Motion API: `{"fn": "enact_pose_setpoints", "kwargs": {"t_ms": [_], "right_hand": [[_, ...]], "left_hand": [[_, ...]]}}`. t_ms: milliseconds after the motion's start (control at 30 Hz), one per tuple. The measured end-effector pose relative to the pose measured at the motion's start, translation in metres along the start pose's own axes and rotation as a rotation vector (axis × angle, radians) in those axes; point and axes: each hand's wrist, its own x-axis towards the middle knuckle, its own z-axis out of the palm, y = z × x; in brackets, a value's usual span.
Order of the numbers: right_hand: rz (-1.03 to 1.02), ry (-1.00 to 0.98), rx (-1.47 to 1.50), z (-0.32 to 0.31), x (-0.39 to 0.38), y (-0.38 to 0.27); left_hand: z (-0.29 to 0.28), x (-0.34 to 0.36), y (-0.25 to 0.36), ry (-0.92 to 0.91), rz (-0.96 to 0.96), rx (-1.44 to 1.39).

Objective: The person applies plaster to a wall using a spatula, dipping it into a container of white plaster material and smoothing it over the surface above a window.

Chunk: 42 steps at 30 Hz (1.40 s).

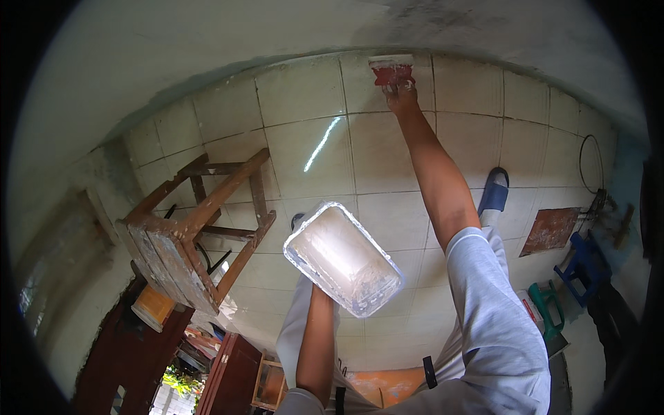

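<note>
Plaster could slop from the white tray [344,258] balanced on the left hand [319,289] — fingers hidden beneath — while the right hand [401,93], fingers gripping the red trowel [391,71], stretches far beyond it.

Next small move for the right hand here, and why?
Probably draw the red-handled trowel down along the wall: the right hand presses it at the tiles' top edge, while the left hand holds the white tray ready below.

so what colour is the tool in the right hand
Red, with a pale smeared blade edge: the scraper in the right hand, seen in the head view.
</note>
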Motion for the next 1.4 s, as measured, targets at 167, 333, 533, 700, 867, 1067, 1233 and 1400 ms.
{"fn": "enact_pose_setpoints", "kwargs": {"t_ms": [167,333,533,700,867,1067,1233,1400], "right_hand": [[-0.042,-0.102,0.076,0.018,0.032,-0.011],[-0.002,-0.075,0.124,0.046,-0.016,-0.024],[0.027,-0.182,0.175,0.08,-0.105,-0.075],[0.023,-0.263,0.232,0.101,-0.204,-0.134],[-0.077,-0.461,0.054,0.078,-0.359,-0.218],[-0.042,-0.447,-0.271,0.038,-0.569,-0.299],[-0.1,-0.454,-0.401,0.048,-0.686,-0.336],[-0.195,-0.46,-0.505,0.077,-0.764,-0.347]], "left_hand": [[-0.016,0.009,0.015,-0.01,-0.01,0.024],[-0.014,-0.003,0.016,-0.017,-0.01,0.018],[0.016,-0.025,-0.003,-0.036,-0.02,-0.027],[0.064,-0.06,-0.015,-0.015,0.06,0.086],[0.123,-0.104,-0.034,0.127,0.236,0.425],[0.235,-0.171,-0.075,0.228,0.405,0.739],[0.268,-0.205,-0.099,0.083,0.283,0.685],[0.338,-0.246,-0.122,-0.013,0.345,0.676]]}}
